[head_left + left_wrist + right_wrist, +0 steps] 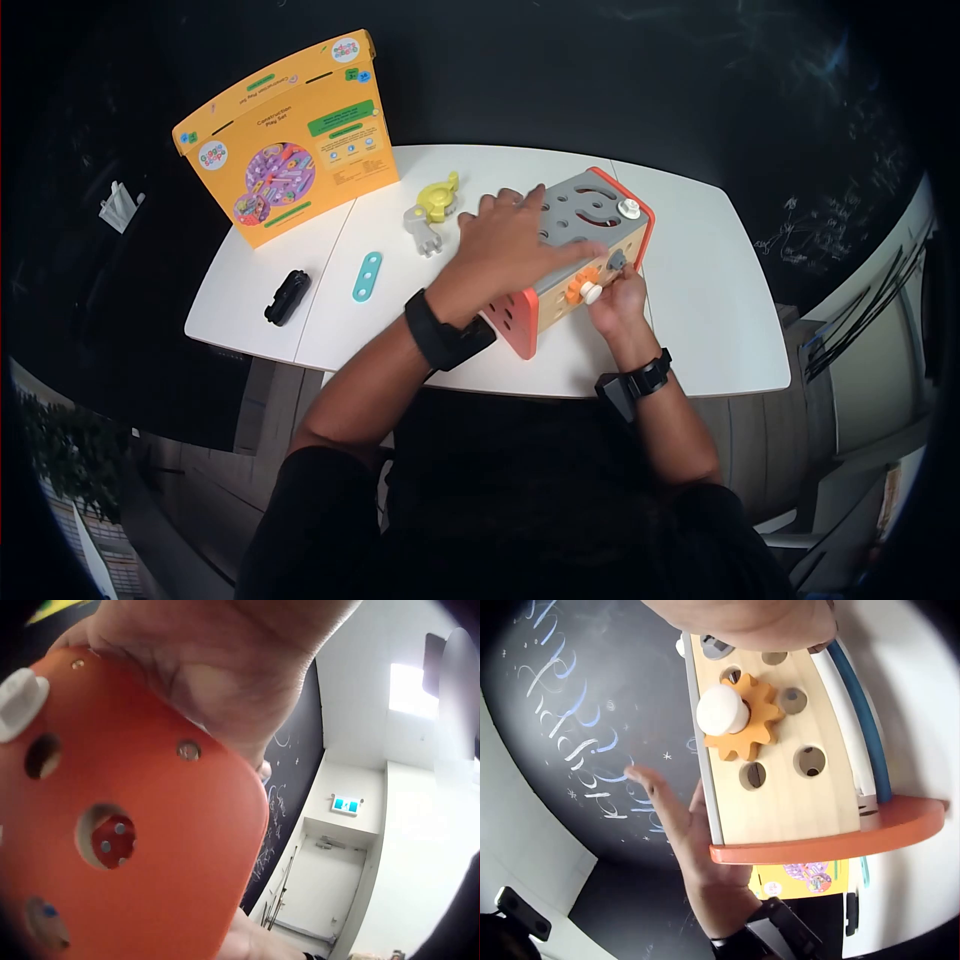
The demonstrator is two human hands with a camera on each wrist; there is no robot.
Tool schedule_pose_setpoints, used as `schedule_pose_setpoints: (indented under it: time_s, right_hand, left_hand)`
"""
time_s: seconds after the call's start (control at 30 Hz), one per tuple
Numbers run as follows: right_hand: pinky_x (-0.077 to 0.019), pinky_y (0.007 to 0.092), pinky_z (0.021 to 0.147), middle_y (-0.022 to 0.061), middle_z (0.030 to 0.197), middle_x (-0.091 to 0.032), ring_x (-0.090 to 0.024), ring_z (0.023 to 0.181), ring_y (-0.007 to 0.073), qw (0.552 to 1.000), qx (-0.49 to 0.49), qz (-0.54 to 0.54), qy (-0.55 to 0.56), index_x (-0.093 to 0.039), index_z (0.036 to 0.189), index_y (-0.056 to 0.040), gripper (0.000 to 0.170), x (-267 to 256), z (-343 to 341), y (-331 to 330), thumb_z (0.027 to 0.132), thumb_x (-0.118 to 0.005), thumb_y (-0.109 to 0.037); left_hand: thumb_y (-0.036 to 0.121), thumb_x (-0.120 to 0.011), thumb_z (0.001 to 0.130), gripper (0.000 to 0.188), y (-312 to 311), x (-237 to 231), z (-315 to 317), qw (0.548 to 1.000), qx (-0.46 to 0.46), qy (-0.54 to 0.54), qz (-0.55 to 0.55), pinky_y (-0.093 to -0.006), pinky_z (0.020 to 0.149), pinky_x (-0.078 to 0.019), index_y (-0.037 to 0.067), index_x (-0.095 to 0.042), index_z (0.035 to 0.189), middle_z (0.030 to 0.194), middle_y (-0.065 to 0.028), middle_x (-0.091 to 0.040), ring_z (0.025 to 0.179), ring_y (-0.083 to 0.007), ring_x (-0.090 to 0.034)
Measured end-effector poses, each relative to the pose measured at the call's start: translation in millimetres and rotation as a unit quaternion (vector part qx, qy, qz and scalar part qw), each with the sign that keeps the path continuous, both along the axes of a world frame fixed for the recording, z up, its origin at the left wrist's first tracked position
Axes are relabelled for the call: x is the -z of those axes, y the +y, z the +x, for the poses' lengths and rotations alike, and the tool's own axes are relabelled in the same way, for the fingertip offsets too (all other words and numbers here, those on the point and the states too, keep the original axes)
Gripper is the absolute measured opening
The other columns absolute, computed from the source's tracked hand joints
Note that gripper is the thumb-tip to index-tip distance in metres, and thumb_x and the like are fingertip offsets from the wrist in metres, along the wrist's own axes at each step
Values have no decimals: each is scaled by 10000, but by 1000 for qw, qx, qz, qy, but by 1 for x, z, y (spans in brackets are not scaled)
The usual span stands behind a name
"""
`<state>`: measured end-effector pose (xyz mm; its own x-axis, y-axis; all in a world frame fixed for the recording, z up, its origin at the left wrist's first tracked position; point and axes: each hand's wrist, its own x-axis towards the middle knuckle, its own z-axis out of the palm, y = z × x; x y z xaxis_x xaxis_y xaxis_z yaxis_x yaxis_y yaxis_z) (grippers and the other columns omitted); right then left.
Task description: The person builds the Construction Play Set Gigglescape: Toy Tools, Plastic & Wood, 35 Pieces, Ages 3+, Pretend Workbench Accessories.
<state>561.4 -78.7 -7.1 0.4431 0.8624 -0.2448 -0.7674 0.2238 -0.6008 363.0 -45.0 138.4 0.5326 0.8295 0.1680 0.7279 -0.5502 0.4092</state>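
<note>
A toy workbench box (580,208) with a grey perforated top, wooden side and red end panels stands tilted on the table. My left hand (512,240) rests across its top, thumb stretched toward the wooden side. In the right wrist view, that left hand (709,859) lies behind the top edge. My right hand (620,302) is at the wooden side, fingertips at a grey slotted screw (617,262), partly hidden. Beside it, an orange gear (761,720) is fixed with a white knob (721,710). A white bolt (628,209) sits at the top's far corner.
A yellow play set carton (330,150) stands at the back left. A yellow toy piece (437,200), a grey toy piece (422,232), a teal strip with holes (367,277) and a black case (288,297) lie on the white table (720,300).
</note>
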Motion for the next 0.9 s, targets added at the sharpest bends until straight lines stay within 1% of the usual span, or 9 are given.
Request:
schedule_pose_setpoints:
  time_s: [0.1,0.17,0.23,0.37,0.47,0.63,0.7,0.83,0.9]
  right_hand:
    - [-542,426,1002,86,1197,-627,-633,1052,219,1000,6,-9,2,-552,1267,-66,306,14,23,-1,1086,-363,-225]
    - [-514,404,961,63,1166,-599,-591,1002,200,997,35,-67,13,-559,1238,-85,280,5,32,-10,1051,-427,-245]
    - [-486,382,919,41,1135,-570,-549,952,181,990,67,-123,24,-566,1209,-105,263,-14,31,-20,1015,-490,-265]
    - [-395,381,925,12,1193,-506,-481,1000,163,973,146,-179,-8,-563,1225,-145,318,-39,33,-29,961,-555,-322]
    - [-384,387,918,8,1200,-486,-473,1012,154,976,148,-159,-16,-563,1235,-152,326,-45,35,-32,956,-559,-320]
    - [-383,387,894,7,1196,-496,-470,1009,157,983,128,-129,-8,-560,1207,-148,310,-41,44,-29,947,-567,-317]
    - [-382,384,885,5,1187,-500,-469,1001,156,983,137,-122,-13,-560,1186,-149,295,-42,47,-34,944,-569,-317]
    - [-380,375,857,-4,1165,-515,-468,983,156,980,164,-110,-16,-559,1135,-152,257,-59,52,-43,937,-574,-315]
    - [-392,370,835,-8,1115,-528,-485,957,153,981,166,-90,-42,-563,1085,-159,203,-70,50,-48,946,-567,-307]
  left_hand:
    - [750,-573,937,919,18,22,-32,987,-49,-125,91,-530,1032,-487,-3,-587,1462,1358,-287,-636,1313,-411,-583]
    - [667,-494,1025,752,32,22,-68,981,-90,-166,54,-470,1007,-520,25,-643,1387,1242,-272,-703,1240,-378,-653]
    - [662,-506,1020,683,50,31,-107,979,-167,-111,46,-494,857,-581,31,-705,1190,946,-235,-763,949,-410,-749]
    - [526,-817,846,590,76,85,-175,956,-269,105,48,-497,864,-604,-2,-744,1098,1015,-247,-767,979,-420,-750]
    - [504,-879,777,585,89,116,-199,951,-249,178,-51,-484,868,-611,-7,-758,1036,1041,-243,-767,993,-411,-752]
    - [397,-910,710,494,95,126,-203,953,-275,121,-26,-442,819,-628,-20,-776,939,964,-235,-774,905,-396,-767]
    - [358,-905,673,385,86,117,-198,965,-248,90,9,-399,714,-612,22,-765,797,742,-164,-754,722,-336,-757]
    - [344,-911,663,404,58,84,-180,966,-256,18,33,-398,769,-621,3,-783,837,809,-170,-773,751,-321,-766]
    - [308,-906,689,402,35,52,-166,970,-196,-144,-26,-346,771,-608,-5,-795,917,845,-158,-775,752,-263,-755]
